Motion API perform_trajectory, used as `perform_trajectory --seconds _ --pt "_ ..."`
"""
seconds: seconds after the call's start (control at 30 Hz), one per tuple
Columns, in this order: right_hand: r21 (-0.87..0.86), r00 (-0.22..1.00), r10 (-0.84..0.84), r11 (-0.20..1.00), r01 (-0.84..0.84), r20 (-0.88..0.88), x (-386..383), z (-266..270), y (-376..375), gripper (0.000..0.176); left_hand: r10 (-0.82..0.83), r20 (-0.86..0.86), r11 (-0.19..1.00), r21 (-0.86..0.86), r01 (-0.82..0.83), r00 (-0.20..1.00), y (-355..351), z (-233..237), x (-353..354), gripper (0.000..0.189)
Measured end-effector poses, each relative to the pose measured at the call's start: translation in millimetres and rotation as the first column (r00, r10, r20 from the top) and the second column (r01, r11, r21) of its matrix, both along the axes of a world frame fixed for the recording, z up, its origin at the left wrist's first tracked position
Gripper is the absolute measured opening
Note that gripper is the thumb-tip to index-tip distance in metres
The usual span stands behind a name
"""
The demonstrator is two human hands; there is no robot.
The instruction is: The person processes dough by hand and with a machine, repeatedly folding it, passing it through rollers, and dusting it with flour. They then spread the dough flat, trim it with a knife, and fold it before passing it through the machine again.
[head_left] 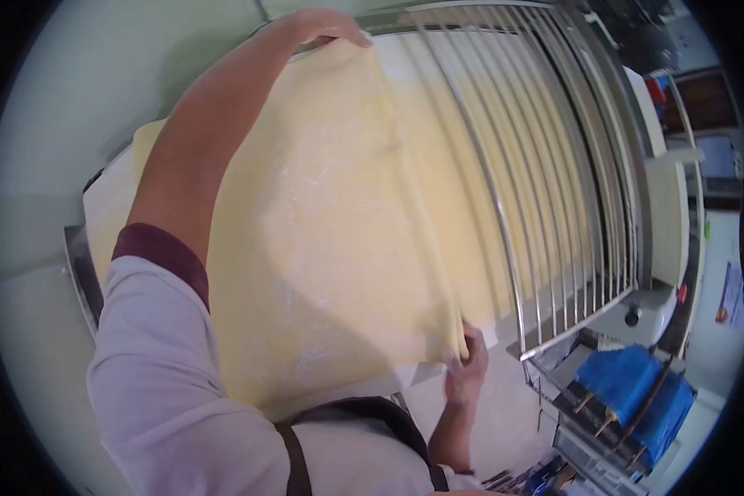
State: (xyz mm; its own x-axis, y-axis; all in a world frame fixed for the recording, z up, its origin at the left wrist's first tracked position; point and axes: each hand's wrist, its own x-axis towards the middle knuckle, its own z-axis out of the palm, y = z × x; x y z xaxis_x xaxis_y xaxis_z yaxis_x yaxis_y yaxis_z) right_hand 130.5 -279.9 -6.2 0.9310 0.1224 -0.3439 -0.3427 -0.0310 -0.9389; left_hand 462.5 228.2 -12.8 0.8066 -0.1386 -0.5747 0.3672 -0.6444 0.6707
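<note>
A wide, pale yellow dough sheet (331, 215), lightly dusted with flour, lies across the white belt of a sheeting machine. My left arm stretches over it to the far side, where my left hand (335, 29) is closed on the far corner of the dough's raised edge. At the near side my right hand (469, 360) pinches the other end of that same edge, its fingers partly hidden by the dough. Between both hands the edge is lifted slightly and runs in a fold. More dough lies to its right and continues under the metal guard.
A barred metal guard (504, 178) stands over the belt on the right. Beyond it is the machine's white housing (668, 223). A rack with blue covered items (636, 397) is at the lower right. A pale wall (50, 157) borders the far left.
</note>
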Motion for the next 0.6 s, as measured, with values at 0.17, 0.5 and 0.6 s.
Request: perform_trajectory --seconds 0.17,0.5,0.6 --pt "0.075 0.937 -0.315 0.941 0.329 -0.150 -28 -4 36 0.054 0.168 0.305 0.974 -0.198 -0.110 0.937 2 -45 -11 0.075" --pt "-0.019 0.971 -0.236 0.972 0.235 -0.039 -16 -2 61 0.057 0.382 0.771 0.815 -0.021 -0.580 0.509 -66 -9 -50 0.047" --pt "0.168 0.966 -0.252 0.956 0.239 0.062 -3 42 73 0.051 0.745 0.662 0.524 -0.654 -0.546 -0.079 -40 36 -101 0.045"
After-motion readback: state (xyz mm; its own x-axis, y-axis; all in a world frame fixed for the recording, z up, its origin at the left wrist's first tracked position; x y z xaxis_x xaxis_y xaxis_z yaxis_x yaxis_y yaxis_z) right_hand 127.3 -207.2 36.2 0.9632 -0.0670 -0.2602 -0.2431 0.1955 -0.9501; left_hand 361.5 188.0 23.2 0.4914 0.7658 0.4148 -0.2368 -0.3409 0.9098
